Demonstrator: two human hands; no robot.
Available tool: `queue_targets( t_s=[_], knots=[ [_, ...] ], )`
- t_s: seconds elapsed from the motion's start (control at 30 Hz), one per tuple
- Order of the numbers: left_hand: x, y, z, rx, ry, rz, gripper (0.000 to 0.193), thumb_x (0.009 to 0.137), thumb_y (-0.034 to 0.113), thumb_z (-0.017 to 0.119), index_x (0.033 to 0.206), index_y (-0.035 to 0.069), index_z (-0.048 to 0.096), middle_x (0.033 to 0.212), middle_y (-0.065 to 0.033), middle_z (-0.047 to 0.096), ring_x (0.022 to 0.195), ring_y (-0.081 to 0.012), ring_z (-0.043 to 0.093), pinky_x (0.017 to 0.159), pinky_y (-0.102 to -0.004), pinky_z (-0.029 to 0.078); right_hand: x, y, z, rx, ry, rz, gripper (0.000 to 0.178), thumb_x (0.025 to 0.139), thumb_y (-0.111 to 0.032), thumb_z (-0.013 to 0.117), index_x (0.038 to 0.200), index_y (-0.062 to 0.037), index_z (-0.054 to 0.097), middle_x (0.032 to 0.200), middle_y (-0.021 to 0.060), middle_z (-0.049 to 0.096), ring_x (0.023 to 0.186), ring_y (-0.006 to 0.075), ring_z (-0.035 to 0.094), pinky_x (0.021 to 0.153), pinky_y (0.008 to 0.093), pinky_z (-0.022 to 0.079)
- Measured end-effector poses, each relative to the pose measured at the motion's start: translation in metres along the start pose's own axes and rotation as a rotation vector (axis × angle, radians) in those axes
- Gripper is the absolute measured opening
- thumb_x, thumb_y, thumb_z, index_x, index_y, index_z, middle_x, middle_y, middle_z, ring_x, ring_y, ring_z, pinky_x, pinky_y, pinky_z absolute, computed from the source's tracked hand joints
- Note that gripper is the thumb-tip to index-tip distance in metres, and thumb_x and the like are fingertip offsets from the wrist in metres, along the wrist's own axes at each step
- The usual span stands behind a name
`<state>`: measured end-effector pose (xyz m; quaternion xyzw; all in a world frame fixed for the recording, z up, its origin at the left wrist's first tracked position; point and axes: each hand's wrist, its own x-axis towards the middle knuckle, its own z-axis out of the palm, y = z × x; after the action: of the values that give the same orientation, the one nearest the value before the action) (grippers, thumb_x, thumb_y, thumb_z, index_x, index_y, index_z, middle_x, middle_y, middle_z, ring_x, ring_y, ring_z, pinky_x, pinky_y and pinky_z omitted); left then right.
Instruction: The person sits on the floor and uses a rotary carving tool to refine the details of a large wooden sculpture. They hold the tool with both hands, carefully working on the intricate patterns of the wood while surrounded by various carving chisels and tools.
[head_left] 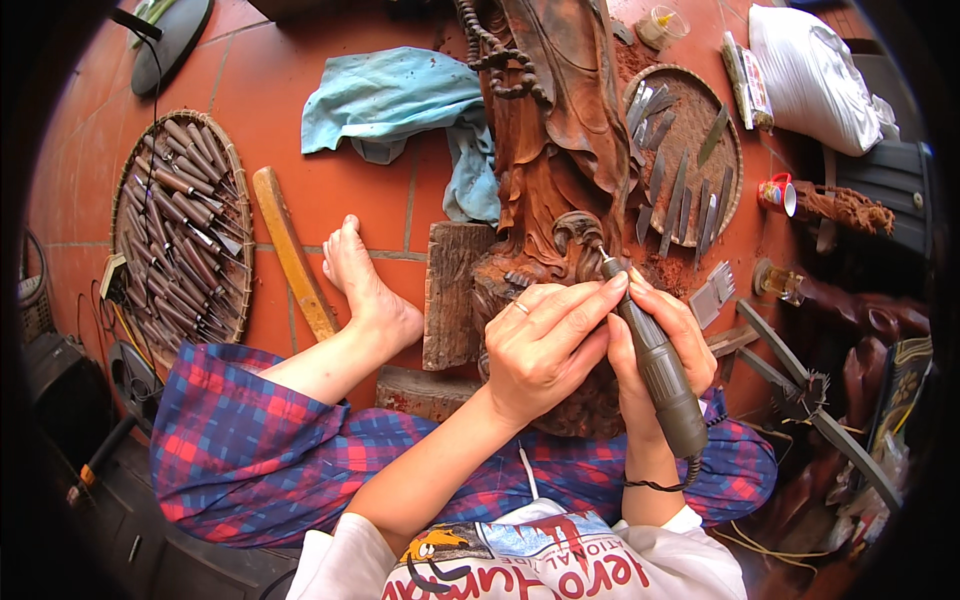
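Observation:
A dark grey-green rotary tool (664, 378) is held at a slant by my right hand (690, 335), its fingers and thumb wrapped round the upper body. My left hand (550, 335) is closed, with its fingertips pressed against the tool's nose. The thin metal bit meets or nearly meets a curled detail of a reddish-brown wood carving (560, 130) in front of me; exact contact is too small to tell. Carved robe folds and a string of beads (492, 50) show on the carving. Its lower part is partly hidden behind my hands.
A round basket of chisels (185, 220) stands left, beside a wooden mallet-like bar (290, 250). A blue cloth (385, 95) and wood blocks (455, 295) lie by the carving. Right are a tray of flat blades (715, 150), a red mug (776, 193) and a white sack (815, 80).

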<state>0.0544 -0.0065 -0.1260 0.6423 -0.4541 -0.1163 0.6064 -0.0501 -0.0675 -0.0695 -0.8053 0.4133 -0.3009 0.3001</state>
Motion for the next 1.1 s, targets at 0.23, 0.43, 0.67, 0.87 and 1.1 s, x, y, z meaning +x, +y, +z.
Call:
queue_targets(
  t_s=[0.23, 0.43, 0.67, 0.87, 1.1],
  knots=[
    [0.000, -0.001, 0.000, 0.019, -0.004, -0.011, 0.044, 0.068, -0.003, 0.075, 0.111, 0.005, 0.073, 0.099, -0.0101, 0.073, 0.085, -0.0234, 0.070, 0.075, -0.0317, 0.054, 0.002, 0.003, 0.005, 0.034, 0.031, -0.042, 0.033, 0.073, 0.002, 0.079, 0.105, 0.0017, 0.070, 0.106, 0.0184, 0.072, 0.101, 0.0279, 0.070, 0.090, 0.0360, 0.055],
    [0.000, -0.004, 0.002, 0.028, 0.028, 0.015, 0.046, 0.067, 0.001, 0.077, 0.113, 0.005, 0.072, 0.101, -0.0078, 0.072, 0.083, -0.0229, 0.069, 0.074, -0.0323, 0.055, 0.001, 0.002, 0.007, 0.028, 0.022, -0.045, 0.033, 0.075, 0.001, 0.078, 0.106, 0.0013, 0.069, 0.107, 0.0188, 0.071, 0.101, 0.0280, 0.069, 0.091, 0.0362, 0.054],
    [-0.002, -0.005, 0.001, 0.026, 0.032, 0.027, 0.046, 0.067, 0.000, 0.076, 0.113, 0.005, 0.072, 0.101, -0.0082, 0.072, 0.082, -0.0226, 0.069, 0.073, -0.0319, 0.055, -0.001, 0.004, 0.007, 0.036, -0.004, -0.055, 0.032, 0.077, 0.000, 0.076, 0.108, 0.0006, 0.068, 0.108, 0.0181, 0.070, 0.101, 0.0284, 0.068, 0.092, 0.0366, 0.053],
    [-0.002, -0.005, 0.002, 0.020, 0.020, 0.020, 0.045, 0.067, 0.000, 0.076, 0.112, 0.005, 0.072, 0.101, -0.0088, 0.072, 0.084, -0.0230, 0.069, 0.075, -0.0321, 0.055, 0.000, 0.002, 0.003, -0.003, -0.009, -0.047, 0.032, 0.077, 0.000, 0.076, 0.107, 0.0003, 0.068, 0.107, 0.0182, 0.070, 0.102, 0.0287, 0.068, 0.093, 0.0369, 0.052],
    [-0.004, -0.002, 0.001, 0.013, 0.024, -0.004, 0.043, 0.066, -0.002, 0.075, 0.108, 0.004, 0.073, 0.100, -0.0088, 0.073, 0.086, -0.0229, 0.070, 0.076, -0.0318, 0.055, 0.002, -0.005, 0.002, -0.056, -0.002, -0.064, 0.033, 0.072, 0.000, 0.079, 0.104, 0.0001, 0.071, 0.104, 0.0176, 0.072, 0.098, 0.0272, 0.071, 0.089, 0.0358, 0.055]
  ],
)
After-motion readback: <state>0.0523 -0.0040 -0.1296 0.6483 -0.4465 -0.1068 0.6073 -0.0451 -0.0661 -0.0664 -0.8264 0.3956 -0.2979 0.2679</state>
